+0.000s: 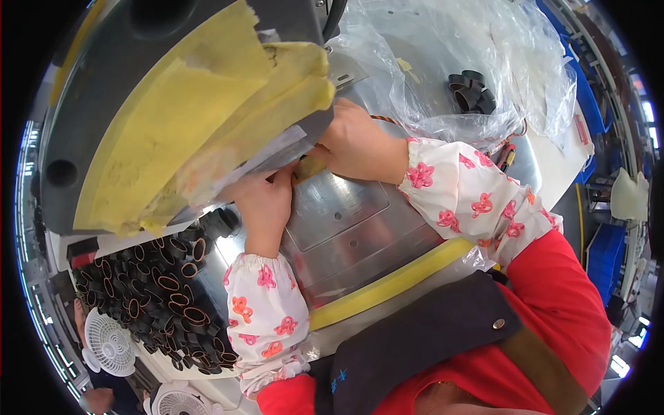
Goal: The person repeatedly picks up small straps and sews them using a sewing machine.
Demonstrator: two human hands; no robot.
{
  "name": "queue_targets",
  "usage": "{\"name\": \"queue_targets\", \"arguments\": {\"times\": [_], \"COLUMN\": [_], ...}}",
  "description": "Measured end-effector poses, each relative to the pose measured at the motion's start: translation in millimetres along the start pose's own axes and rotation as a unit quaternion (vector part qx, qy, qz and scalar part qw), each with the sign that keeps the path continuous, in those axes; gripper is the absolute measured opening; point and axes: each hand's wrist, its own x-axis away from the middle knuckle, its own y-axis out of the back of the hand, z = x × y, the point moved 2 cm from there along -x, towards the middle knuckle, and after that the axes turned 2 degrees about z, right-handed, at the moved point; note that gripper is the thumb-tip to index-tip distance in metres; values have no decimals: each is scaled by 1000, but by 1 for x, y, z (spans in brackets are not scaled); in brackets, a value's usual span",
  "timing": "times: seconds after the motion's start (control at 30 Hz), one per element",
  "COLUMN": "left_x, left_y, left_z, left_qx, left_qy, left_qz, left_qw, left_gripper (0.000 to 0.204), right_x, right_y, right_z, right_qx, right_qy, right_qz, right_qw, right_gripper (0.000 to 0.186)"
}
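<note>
Both hands meet at the front edge of a dark machine head (228, 83) covered with yellow tape. My left hand (266, 204) is bent inward with its fingertips partly hidden under that edge. Curled closed just to the right, my right hand (363, 144) has its fingertips out of sight against the machine. A small yellowish-brown piece (308, 168) shows between the two hands; I cannot tell what either hand grips. Below them lies a metal work plate (339, 221) with a strip of yellow tape (394, 282) along its near edge.
Many short black tubes (162, 297) are heaped at the left. At the back right, a few black tubes (472, 91) lie by clear plastic sheeting (415, 41). White fans (111, 342) and another person's hand (97, 400) are at lower left. Blue bins (605, 259) stand at right.
</note>
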Motion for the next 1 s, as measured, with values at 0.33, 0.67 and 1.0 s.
{"name": "queue_targets", "arguments": {"times": [0.33,0.67,1.0], "left_x": [-1,-7,19], "left_y": [0,1,10], "left_z": [1,-17,-26], "left_qx": [7,0,35], "left_qy": [-13,32,-35], "left_qz": [-6,15,66], "left_qw": [1000,999,997], "left_gripper": [27,25,22], "right_x": [-2,2,30], "right_y": [6,8,12], "right_z": [5,-1,8], "right_qx": [28,25,-100], "right_qy": [3,-7,-4], "right_qz": [10,1,69], "right_qw": [1000,1000,993], "right_gripper": [6,6,9]}}
